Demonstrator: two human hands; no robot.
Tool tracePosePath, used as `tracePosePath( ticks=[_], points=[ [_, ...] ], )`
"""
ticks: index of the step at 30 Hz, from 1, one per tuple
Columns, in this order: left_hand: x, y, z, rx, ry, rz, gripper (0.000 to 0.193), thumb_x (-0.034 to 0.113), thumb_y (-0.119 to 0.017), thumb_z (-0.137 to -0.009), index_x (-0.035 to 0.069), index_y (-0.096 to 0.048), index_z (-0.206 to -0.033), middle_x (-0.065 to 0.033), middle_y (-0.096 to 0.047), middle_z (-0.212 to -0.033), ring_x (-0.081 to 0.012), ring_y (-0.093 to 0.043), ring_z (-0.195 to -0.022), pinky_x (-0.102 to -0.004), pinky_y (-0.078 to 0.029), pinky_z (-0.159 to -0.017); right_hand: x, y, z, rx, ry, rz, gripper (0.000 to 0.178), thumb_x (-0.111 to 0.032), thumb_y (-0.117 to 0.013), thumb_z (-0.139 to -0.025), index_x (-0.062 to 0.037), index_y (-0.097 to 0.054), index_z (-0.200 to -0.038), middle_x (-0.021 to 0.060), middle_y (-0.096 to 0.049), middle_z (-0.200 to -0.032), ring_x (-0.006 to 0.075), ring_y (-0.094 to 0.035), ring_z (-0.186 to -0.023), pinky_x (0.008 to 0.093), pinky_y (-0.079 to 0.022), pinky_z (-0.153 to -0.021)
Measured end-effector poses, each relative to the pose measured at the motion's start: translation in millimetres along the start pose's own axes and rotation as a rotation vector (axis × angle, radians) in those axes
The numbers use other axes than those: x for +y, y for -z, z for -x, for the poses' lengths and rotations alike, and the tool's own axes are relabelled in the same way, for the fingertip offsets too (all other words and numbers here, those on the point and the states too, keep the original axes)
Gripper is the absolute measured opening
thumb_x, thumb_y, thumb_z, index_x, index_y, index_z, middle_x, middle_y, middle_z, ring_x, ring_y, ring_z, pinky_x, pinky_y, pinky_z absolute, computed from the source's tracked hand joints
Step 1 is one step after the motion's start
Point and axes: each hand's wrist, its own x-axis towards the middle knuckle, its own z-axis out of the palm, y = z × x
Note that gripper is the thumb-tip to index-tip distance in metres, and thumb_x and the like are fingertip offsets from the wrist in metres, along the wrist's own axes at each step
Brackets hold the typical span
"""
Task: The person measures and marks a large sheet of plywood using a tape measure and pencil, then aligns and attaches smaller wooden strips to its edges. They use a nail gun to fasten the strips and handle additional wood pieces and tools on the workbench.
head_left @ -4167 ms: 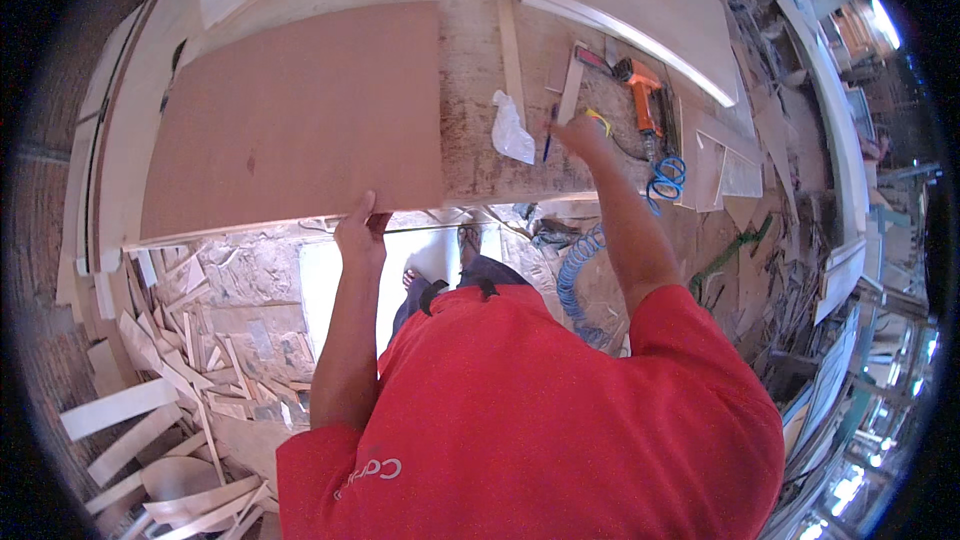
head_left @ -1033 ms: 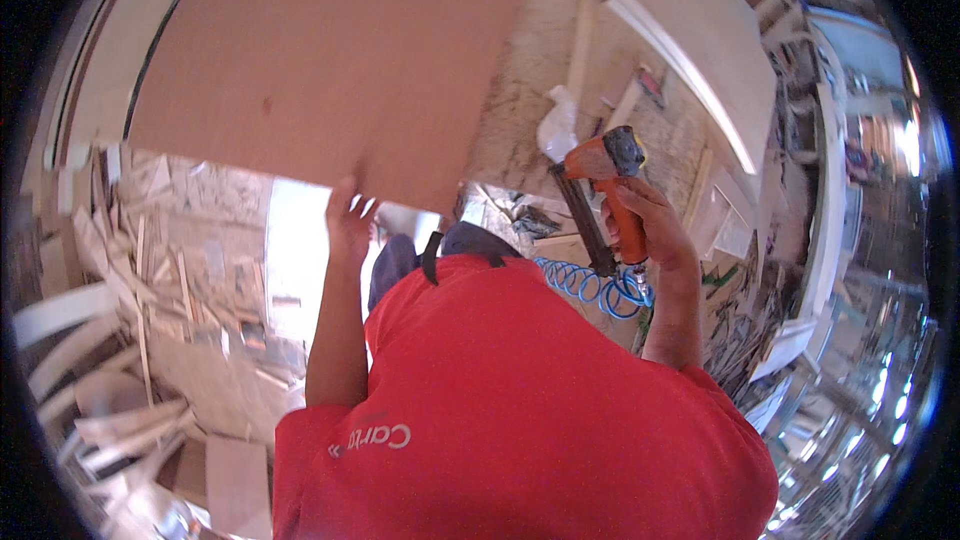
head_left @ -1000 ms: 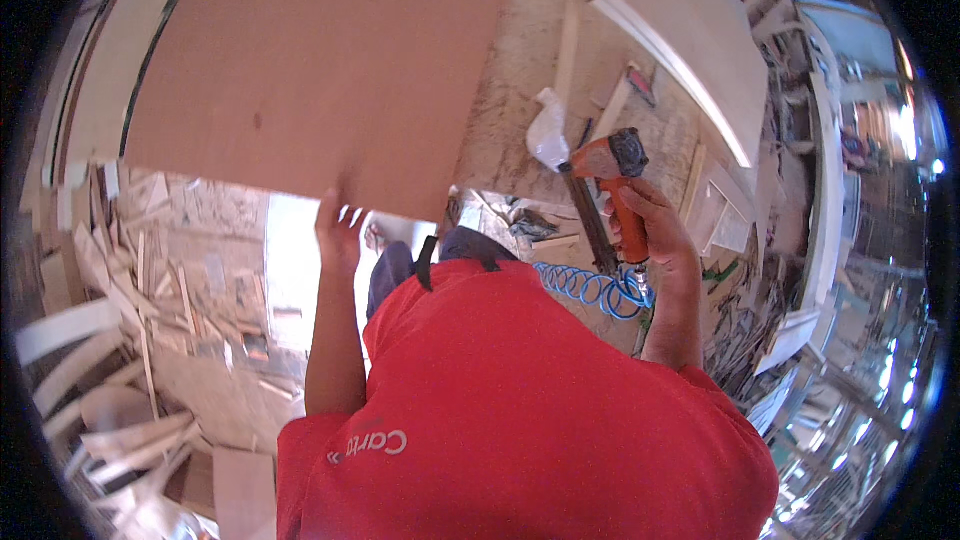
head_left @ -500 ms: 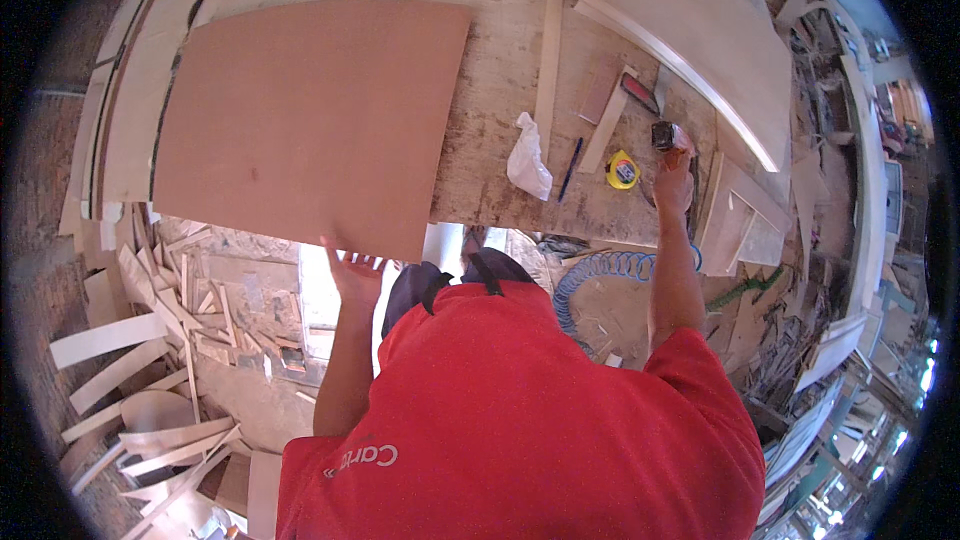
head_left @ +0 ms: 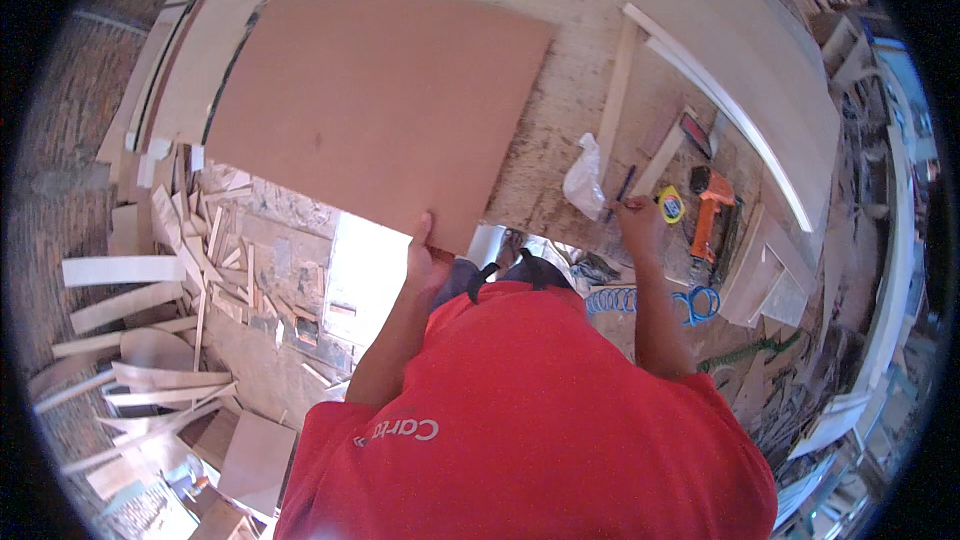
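Note:
A large reddish-brown sheet of board (head_left: 370, 100) lies on the workbench, its near corner reaching past the bench edge. My left hand (head_left: 428, 255) grips that near edge, thumb on top; the fingers underneath are hidden. At the bench's front edge, my right hand (head_left: 640, 225) has its fingertips closed on the lower end of a dark blue pen (head_left: 622, 185). A crumpled white plastic bag (head_left: 583, 180) is just left of the pen. A yellow tape measure (head_left: 670, 205) sits right beside my right hand. Farther right lies an orange nail gun (head_left: 709, 215), untouched.
A blue coiled air hose (head_left: 700, 305) hangs below the bench edge. Behind the tape measure are wood strips and a red-and-black tool (head_left: 695, 134). A long pale strip (head_left: 715, 110) lies at the right. Wood offcuts (head_left: 150, 305) litter the floor at the left.
My right hand has let go of the nail gun and moved left to the pen. My left hand stays on the board's edge. The whole view has shifted and turned somewhat.

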Motion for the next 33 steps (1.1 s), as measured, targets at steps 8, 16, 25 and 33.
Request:
tracePosePath(
  ticks=[8, 16, 25, 33],
  points=[
    [21, -27, 26, -0.082, -0.01, -0.093, 0.053, 0.034, -0.061, -0.099, 0.004, -0.045, -0.141, -0.0116, -0.056, -0.141, -0.028, -0.057, -0.127, -0.0456, -0.044, -0.11, -1, 28, -7, -0.091, -0.069, -0.161, 0.024, -0.023, -0.074, -0.076, 0.0, -0.069, -0.078, 0.0127, -0.069, -0.072, 0.0247, -0.066, -0.064, 0.0366, -0.051, -0.06],
    [94, -56, 105, -0.045, -0.097, -0.15, 0.054, 0.036, -0.056, -0.098, 0.001, -0.047, -0.138, -0.0139, -0.061, -0.13, -0.0278, -0.061, -0.119, -0.0429, -0.052, -0.098, -143, 109, -6, 0.14, 0.225, -0.94, 0.013, -0.011, -0.07, -0.092, -0.005, -0.059, -0.085, 0.0017, -0.055, -0.068, 0.0118, -0.053, -0.059, 0.0267, -0.044, -0.055],
    [174, -136, 184, -0.171, -0.363, -0.125, 0.066, 0.043, -0.041, -0.096, -0.008, -0.048, -0.136, -0.0259, -0.065, -0.121, -0.0378, -0.068, -0.1, -0.0439, -0.057, -0.089, -411, 153, 74, -0.709, 1.167, -0.777, 0.024, -0.021, -0.063, -0.097, 0.0017, -0.069, -0.102, 0.0069, -0.068, -0.084, 0.0133, -0.067, -0.08, 0.028, -0.055, -0.084],
    [217, -164, 208, -0.097, -0.566, 0.004, 0.079, 0.05, -0.049, -0.096, -0.02, -0.042, -0.132, -0.0335, -0.06, -0.119, -0.0438, -0.067, -0.105, -0.0472, -0.056, -0.096, -526, 128, 120, -1.291, 1.479, -0.364, 0.022, -0.023, -0.069, -0.089, -0.0022, -0.072, -0.097, 0.003, -0.068, -0.081, 0.0065, -0.06, -0.073, 0.0205, -0.048, -0.066]
  ],
)
